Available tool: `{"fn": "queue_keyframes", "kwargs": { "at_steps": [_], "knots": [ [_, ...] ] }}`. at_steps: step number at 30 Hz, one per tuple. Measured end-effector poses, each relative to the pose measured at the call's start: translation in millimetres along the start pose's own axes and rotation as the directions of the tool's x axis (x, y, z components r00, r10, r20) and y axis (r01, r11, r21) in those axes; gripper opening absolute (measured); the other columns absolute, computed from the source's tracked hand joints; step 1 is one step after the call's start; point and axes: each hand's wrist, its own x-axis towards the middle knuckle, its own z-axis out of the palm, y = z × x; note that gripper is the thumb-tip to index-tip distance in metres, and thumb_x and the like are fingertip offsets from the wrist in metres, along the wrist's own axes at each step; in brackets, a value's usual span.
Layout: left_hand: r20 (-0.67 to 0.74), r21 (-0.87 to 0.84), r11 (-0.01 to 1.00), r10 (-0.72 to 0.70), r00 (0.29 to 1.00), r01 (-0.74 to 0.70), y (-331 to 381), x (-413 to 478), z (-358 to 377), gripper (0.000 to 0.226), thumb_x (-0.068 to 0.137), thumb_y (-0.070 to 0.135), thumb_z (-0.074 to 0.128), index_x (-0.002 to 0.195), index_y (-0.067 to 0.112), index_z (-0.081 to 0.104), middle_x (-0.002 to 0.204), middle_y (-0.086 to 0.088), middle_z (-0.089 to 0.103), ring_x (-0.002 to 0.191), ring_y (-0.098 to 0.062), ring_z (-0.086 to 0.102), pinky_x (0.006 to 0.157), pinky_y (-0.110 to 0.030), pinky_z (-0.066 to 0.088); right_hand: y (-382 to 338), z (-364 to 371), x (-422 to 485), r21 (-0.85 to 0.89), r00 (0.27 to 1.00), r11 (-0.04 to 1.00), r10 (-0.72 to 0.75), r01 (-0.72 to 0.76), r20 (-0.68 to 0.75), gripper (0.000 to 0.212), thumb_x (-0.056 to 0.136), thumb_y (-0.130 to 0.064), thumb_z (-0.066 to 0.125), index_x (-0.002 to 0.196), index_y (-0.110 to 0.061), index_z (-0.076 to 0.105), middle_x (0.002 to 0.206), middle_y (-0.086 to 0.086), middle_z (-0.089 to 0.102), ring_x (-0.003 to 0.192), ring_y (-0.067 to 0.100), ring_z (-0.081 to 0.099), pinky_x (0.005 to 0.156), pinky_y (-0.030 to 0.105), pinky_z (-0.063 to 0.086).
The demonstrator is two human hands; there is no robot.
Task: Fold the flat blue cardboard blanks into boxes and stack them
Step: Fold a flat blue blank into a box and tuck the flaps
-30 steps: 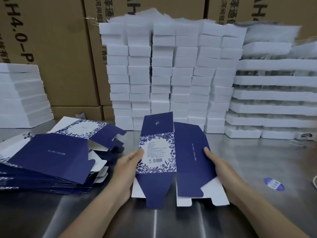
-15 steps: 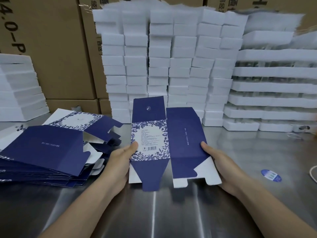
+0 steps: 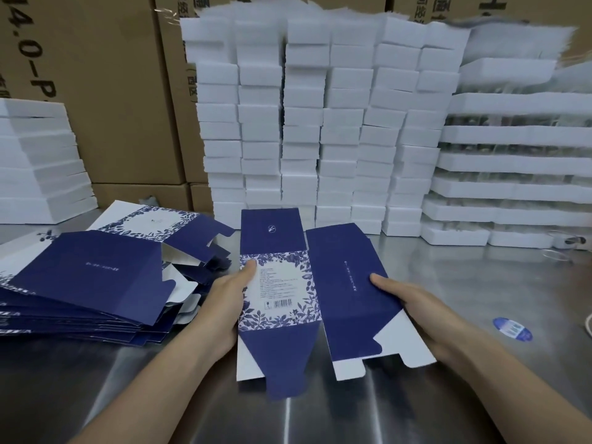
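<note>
left hand (image 3: 224, 302) grips blue blank (image 3: 288, 296); right hand (image 3: 413, 302) grips its other edge

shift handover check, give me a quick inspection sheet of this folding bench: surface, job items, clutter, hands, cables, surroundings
surface: steel table, shiny and reflective
job's things: one blue blank held flat, printed side up; pile of flat blue blanks on the left; no folded box seen
clutter: oval blue sticker lying on the table at right
grippers: left hand pinches the blank's floral panel, thumb on top; right hand pinches its plain blue panel, thumb on top
cables: white cord at the right edge, mostly out of frame
surroundings: white foam blocks stacked high behind the blank; brown cartons behind them
</note>
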Motion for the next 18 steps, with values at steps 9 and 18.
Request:
{"fn": "queue_keyframes", "kwargs": {
  "at_steps": [9, 18],
  "knots": [
    [0.035, 0.201, 0.98, 0.01, 0.999, -0.017, 0, -8, 9, 0.041, 0.1, 0.049, 0.064, 0.113, 0.014, 0.08, 0.108, -0.004, 0.08, 0.097, -0.024, 0.078, 0.091, -0.038, 0.056, -2, 9, 3, 0.112, 0.974, 0.992, -0.024, 0.05, -0.224, 0.039, 0.095, -0.056, 0.068, 0.093, -0.023, 0.087, 0.109, 0.01, 0.081, 0.092, 0.03, 0.08, 0.061, 0.038, 0.064],
    [0.033, 0.236, 0.972, -0.001, 0.999, -0.007, 2, -11, 12, 0.046, 0.106, 0.049, 0.053, 0.121, 0.013, 0.077, 0.113, -0.008, 0.08, 0.106, -0.028, 0.077, 0.104, -0.047, 0.055, 0, 10, 6, 0.195, 0.98, 0.976, -0.056, 0.094, -0.192, 0.039, 0.099, -0.056, 0.063, 0.099, -0.025, 0.086, 0.116, 0.009, 0.08, 0.1, 0.029, 0.079, 0.066, 0.039, 0.065]
  ]
}}
